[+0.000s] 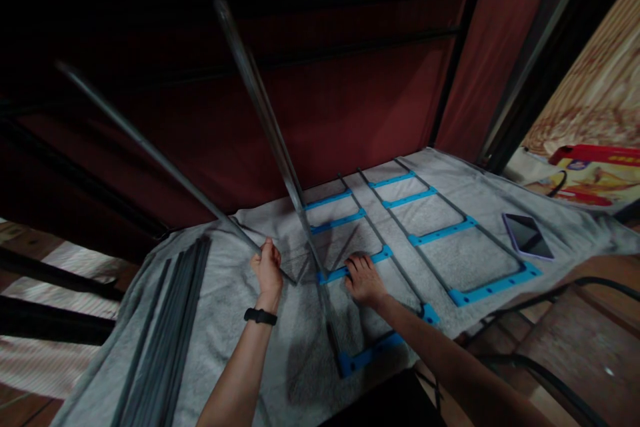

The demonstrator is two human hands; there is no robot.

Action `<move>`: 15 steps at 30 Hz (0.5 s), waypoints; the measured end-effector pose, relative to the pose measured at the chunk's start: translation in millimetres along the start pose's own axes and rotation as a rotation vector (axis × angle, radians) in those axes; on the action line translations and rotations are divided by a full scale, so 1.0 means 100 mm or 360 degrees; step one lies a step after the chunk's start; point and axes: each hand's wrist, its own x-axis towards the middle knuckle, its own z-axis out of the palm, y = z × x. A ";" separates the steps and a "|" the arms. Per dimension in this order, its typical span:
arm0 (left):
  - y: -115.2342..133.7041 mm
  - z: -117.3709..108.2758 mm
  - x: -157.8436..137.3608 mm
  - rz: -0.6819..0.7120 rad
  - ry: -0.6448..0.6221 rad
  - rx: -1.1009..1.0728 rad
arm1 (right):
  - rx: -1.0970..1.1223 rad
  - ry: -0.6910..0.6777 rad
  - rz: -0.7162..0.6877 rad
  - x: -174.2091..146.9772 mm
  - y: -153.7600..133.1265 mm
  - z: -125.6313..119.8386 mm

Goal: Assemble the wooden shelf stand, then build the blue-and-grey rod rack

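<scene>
My left hand [267, 270], with a black wristband below it, is closed round a long grey metal tube [165, 163], near its lower end. That tube slants up and away to the left. My right hand [365, 278] has its fingers curled over a blue crossbar [334, 273] of the nearer frame, pressing on it. From the left end of this crossbar another long tube [267, 113] rises steeply, tilted to the left. The nearer frame's lowest blue crossbar [373, 355] is partly behind my right forearm. A second frame of grey tubes and blue crossbars [495, 283] lies flat to the right.
A bundle of grey tubes [165, 327] lies on the left of the grey cloth [225, 347]. To the right is a phone [527, 235], with a red and yellow package [595, 173] beyond. Dark red panels [360, 100] in black framing stand behind the cloth.
</scene>
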 end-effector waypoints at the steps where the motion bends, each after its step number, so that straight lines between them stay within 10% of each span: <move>1: -0.01 0.00 0.01 0.0001 0.0006 0.0017 | 0.0005 -0.0003 0.0002 0.00 0.00 0.00; 15: -0.05 0.42 0.41 0.0052 -0.0005 -0.0200 | 0.0018 0.0000 0.0017 0.03 -0.02 -0.01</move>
